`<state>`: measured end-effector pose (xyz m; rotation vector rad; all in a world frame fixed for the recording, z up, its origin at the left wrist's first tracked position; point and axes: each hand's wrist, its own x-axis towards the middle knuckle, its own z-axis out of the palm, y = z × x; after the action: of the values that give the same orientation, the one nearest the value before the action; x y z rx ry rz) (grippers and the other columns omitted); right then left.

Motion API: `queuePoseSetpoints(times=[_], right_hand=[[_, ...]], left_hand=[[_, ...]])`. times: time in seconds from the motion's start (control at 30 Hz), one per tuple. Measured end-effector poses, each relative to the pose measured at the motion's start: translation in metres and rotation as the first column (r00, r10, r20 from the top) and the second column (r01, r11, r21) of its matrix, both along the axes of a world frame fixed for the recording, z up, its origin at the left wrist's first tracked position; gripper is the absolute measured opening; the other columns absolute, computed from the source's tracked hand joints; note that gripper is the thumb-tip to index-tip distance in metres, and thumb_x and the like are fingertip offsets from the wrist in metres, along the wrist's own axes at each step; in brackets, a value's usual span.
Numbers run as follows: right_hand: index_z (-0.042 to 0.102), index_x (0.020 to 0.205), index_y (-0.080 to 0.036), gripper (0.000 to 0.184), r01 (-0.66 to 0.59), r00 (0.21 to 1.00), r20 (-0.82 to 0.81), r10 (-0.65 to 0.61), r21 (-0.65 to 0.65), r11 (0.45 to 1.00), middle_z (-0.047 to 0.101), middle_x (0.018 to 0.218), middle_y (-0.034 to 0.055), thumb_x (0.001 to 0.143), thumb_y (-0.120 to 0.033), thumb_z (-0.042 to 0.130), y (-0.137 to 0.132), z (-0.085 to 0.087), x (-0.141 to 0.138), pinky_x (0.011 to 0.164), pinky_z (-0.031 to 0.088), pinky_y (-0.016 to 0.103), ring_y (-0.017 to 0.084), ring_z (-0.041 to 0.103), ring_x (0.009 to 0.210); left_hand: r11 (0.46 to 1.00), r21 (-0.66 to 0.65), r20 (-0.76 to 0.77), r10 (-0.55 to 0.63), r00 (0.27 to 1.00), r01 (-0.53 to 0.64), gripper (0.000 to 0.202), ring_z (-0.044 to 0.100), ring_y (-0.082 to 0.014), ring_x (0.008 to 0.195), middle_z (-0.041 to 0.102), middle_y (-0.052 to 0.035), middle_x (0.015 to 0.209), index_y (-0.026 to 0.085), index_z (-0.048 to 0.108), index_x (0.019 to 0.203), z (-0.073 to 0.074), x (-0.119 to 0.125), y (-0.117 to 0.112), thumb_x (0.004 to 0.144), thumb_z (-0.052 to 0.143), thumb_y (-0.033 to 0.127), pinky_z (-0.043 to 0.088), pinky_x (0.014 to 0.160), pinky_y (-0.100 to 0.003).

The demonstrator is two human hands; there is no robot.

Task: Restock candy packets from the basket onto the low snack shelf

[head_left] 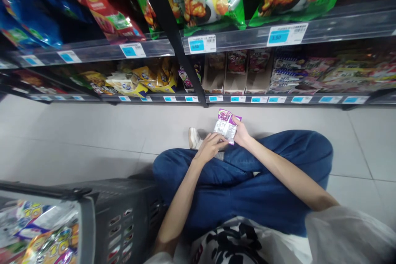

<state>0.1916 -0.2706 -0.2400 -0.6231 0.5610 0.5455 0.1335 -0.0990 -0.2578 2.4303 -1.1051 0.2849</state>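
A small purple and white snack packet (224,124) is held up in front of my crossed legs, its printed side towards me. My right hand (241,133) grips its right edge, with the thumb lying over the front. At the packet's lower left, my left hand (210,145) has its fingers bent onto the bottom edge. The undersides of the fingers on both hands are hidden. Beyond the packet, the low shelf holds open cartons (234,84) of small packets and a similar purple packet (187,78) beside the black upright.
A grey basket (123,214) with snack bags (55,243) in it stands at my left. Green chip bags (213,0) and a red bag (105,4) fill the upper shelf. Price tags line the shelf edges (229,45). Pale floor tiles (93,132) lie before the shelf.
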Motion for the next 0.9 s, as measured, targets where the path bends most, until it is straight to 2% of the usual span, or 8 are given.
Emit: queuePoseSetpoints(times=[0.2,0.4,0.5,0.57,0.67,0.73,0.8,0.9], right_hand=[[0.070,0.095,-0.018,0.033,0.004,0.999,0.051,-0.002,-0.036,0.999,0.076,0.091,0.0070,0.095,-0.048,0.056,-0.0007,-0.0030,0.0009,0.089,0.057,0.038,0.024,0.071,0.090],[0.071,0.099,-0.016,0.044,-0.009,0.999,0.039,0.009,0.021,1.000,0.076,0.097,0.0090,0.102,-0.048,0.041,-0.0017,0.0002,0.0019,0.092,0.055,0.036,0.023,0.070,0.094],[0.070,0.104,-0.015,0.052,-0.097,0.992,0.091,0.089,0.076,0.992,0.075,0.101,0.0102,0.101,-0.056,0.038,-0.0028,0.0017,-0.0010,0.093,0.055,0.037,0.025,0.069,0.098],[0.070,0.108,-0.015,0.056,-0.168,0.978,0.148,0.149,0.120,0.978,0.075,0.102,0.0110,0.098,-0.062,0.042,-0.0037,0.0021,-0.0038,0.093,0.054,0.039,0.026,0.069,0.099],[0.069,0.111,-0.015,0.060,-0.246,0.949,0.243,0.200,0.176,0.953,0.074,0.105,0.0118,0.094,-0.067,0.047,-0.0048,0.0030,-0.0071,0.095,0.053,0.040,0.027,0.068,0.102],[0.069,0.110,-0.015,0.063,-0.265,0.937,0.279,0.210,0.178,0.948,0.073,0.104,0.0120,0.093,-0.071,0.045,-0.0055,0.0035,-0.0075,0.093,0.053,0.041,0.028,0.067,0.103],[0.069,0.107,-0.018,0.063,-0.250,0.935,0.293,0.199,0.150,0.956,0.073,0.100,0.0109,0.091,-0.074,0.044,-0.0060,0.0026,-0.0066,0.089,0.054,0.041,0.028,0.067,0.101],[0.067,0.107,-0.023,0.049,-0.191,0.939,0.304,0.159,0.078,0.978,0.073,0.095,0.0054,0.088,-0.067,0.057,-0.0056,-0.0023,-0.0043,0.081,0.054,0.034,0.023,0.067,0.094]], left_hand=[[0.999,0.044,0.021,0.015,1.000,-0.016,0.039,0.057,-0.0186,0.104,0.068,-0.0060,0.107,0.022,0.067,0.119,0.0006,-0.0011,-0.0001,0.093,0.047,0.001,0.042,0.080,-0.033],[0.990,-0.039,0.105,0.141,0.984,-0.138,0.046,0.056,-0.0208,0.114,0.065,-0.0082,0.122,0.025,0.060,0.133,0.0001,-0.0036,-0.0014,0.093,0.049,0.006,0.047,0.093,-0.037],[0.979,-0.010,0.089,0.206,0.975,-0.206,0.058,0.048,-0.0263,0.130,0.055,-0.0101,0.141,0.029,0.053,0.142,0.0007,-0.0040,-0.0010,0.089,0.050,0.006,0.044,0.102,-0.044],[0.978,0.033,0.034,0.206,0.978,-0.207,0.068,0.039,-0.0300,0.140,0.045,-0.0111,0.153,0.030,0.046,0.148,0.0022,-0.0036,-0.0004,0.085,0.051,0.005,0.042,0.106,-0.049],[0.979,0.047,-0.062,0.200,0.978,-0.197,0.081,0.031,-0.0322,0.147,0.034,-0.0123,0.160,0.028,0.037,0.154,0.0049,-0.0024,0.0004,0.079,0.054,0.002,0.039,0.111,-0.053],[0.979,-0.038,-0.114,0.196,0.974,-0.201,0.083,0.029,-0.0305,0.149,0.032,-0.0124,0.161,0.026,0.034,0.155,0.0061,-0.0014,-0.0001,0.078,0.051,0.001,0.036,0.117,-0.053],[0.960,-0.183,-0.171,0.180,0.969,-0.211,0.081,0.030,-0.0275,0.150,0.032,-0.0118,0.161,0.025,0.033,0.156,0.0063,-0.0006,-0.0012,0.080,0.048,0.001,0.032,0.121,-0.051],[0.880,-0.372,-0.310,0.183,0.933,-0.296,0.068,0.035,-0.0251,0.148,0.037,-0.0126,0.159,0.023,0.033,0.155,0.0052,-0.0001,-0.0032,0.090,0.048,0.011,0.031,0.123,-0.048]])
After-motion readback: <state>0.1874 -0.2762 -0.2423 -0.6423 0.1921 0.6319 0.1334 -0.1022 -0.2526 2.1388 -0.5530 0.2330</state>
